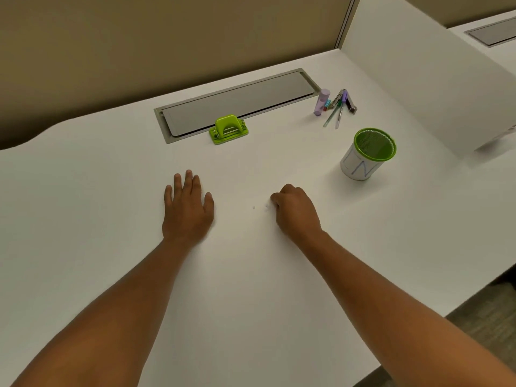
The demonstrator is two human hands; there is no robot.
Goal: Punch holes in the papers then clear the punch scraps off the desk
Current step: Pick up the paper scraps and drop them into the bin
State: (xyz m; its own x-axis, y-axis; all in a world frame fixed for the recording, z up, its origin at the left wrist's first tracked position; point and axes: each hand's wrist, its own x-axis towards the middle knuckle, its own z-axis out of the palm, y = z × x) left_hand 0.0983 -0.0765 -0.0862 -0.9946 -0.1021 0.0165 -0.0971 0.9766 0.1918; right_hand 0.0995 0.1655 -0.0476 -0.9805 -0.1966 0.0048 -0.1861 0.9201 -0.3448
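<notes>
The white desk [111, 177] is bare of papers, so the job looks to be at its clearing stage. The left hand [187, 208] lies flat and empty, palm down, fingers spread. The right hand [297, 210] is curled, its fingertips bunched at a small heap of scraps [267, 207]; whether it already pinches any I cannot tell. The green-rimmed cup [368, 155], the likely bin, stands upright, mouth open, beyond and right of that hand. The green punch [229, 129] sits further back, its long axis roughly across the desk. One stray dot [253, 207] lies between the hands, nearer the right, so that hand should take it.
</notes>
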